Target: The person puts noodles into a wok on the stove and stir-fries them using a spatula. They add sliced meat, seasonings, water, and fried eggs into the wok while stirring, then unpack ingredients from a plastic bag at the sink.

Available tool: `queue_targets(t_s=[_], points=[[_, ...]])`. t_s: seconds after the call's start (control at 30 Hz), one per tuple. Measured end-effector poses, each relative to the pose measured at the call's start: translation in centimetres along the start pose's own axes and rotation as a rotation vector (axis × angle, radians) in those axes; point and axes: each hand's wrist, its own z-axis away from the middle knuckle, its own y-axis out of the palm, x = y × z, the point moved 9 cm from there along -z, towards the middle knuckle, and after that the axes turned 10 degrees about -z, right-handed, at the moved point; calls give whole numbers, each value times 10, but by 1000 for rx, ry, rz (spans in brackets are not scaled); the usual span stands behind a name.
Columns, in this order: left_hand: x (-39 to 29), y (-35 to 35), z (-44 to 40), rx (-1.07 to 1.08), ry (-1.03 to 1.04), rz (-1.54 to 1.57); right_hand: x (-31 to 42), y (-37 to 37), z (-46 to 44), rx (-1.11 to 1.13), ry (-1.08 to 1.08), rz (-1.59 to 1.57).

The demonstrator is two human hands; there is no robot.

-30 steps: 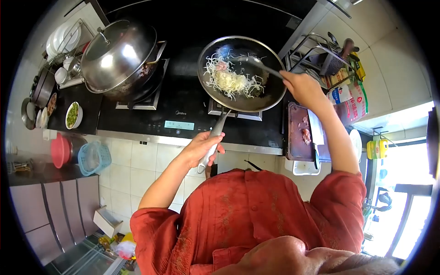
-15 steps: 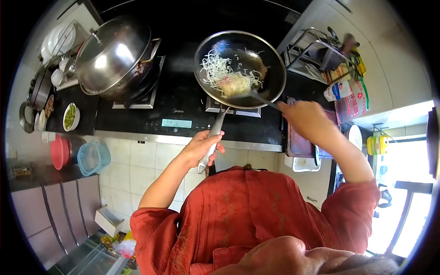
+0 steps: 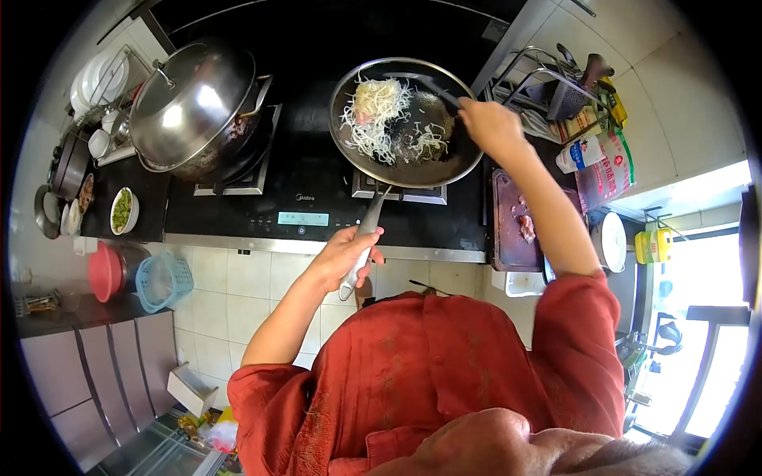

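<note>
Moved since the earlier frame, we record: the right hand [image 3: 490, 127], now farther from the body, at the wok's far right rim; the spatula [image 3: 443, 91], carried with it to the far side; the main clump of shreds [image 3: 379, 111], shifted from the near side to the far left. The left hand [image 3: 340, 255] we find in much the same place.

Right fingers: closed round the spatula's grip; its blade, blurred, points away to their left.

Left fingers: wrapped round the wok's handle [image 3: 371, 218], its butt end showing just below them.

Wok [image 3: 452, 163]: on the hob [image 3: 238, 216], beyond the left fingers and mostly left of the right ones. The shreds, pale and tangled, lie inside it, left of the right fingers, with a smaller scatter nearer the body. Whether the blade touches them we cannot tell.

Also listed, left of the left fingers: one lidded pot [image 3: 190, 111], farther off; one bowl [image 3: 136, 213] of chopped greens, well apart; one blue basket [image 3: 164, 282] and one red basin [image 3: 105, 272], side by side and lower.

Right of the right fingers: one utensil rack [image 3: 533, 73], near; one pink bag [image 3: 615, 170], beyond the forearm. Nearer the body than those fingers: one tray [image 3: 508, 190] bearing raw meat [image 3: 526, 228], partly behind the forearm.
</note>
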Motion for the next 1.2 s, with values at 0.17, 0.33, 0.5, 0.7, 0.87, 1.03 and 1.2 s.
queue_targets(t_s=[0.17, 0.33, 0.5, 0.7, 0.87, 1.03, 1.2], points=[[2, 3, -3, -8, -17, 6, 48, 25, 42, 239, -194, 111], [5, 4, -4, -17, -36, 8, 39, -12, 103, 420, -86, 121], [2, 7, -5, -35, -9, -65, 88, 26, 58, 302, -139, 152], [-1, 5, -2, -40, 16, -52, 54, 28, 97, 424, -70, 248], [5, 1, -3, -51, 15, -29, 65, -44, 103, 363, -119, 74], [6, 0, -5, -17, 12, -54, 42, -32, 15, 80, -56, 64], [2, -6, -3, 15, 19, -65, 67, 24, -21, 316, -93, 116]])
